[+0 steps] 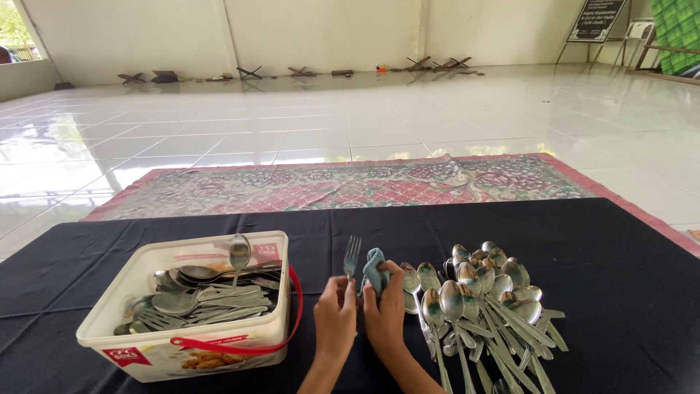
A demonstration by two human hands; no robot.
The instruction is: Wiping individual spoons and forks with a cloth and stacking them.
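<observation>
My left hand (335, 315) holds a steel fork (351, 255) upright by its handle, tines pointing away from me. Right beside it, my right hand (386, 310) grips a small blue-grey cloth (375, 268) that touches the fork's shaft. Both hands rest over a black cloth (554, 233) that covers the work surface. A fanned pile of several shiny spoons (481, 292) lies just to the right of my right hand. To the left stands a white plastic tub (157, 350) with a red handle, holding several spoons and forks.
A patterned red and green mat (350, 186) lies on the floor beyond the black cloth. Past it stretches glossy white tile floor (364, 109) up to a white wall, with low folding wooden stands (248, 73) and a sign board (596, 18) at the far right.
</observation>
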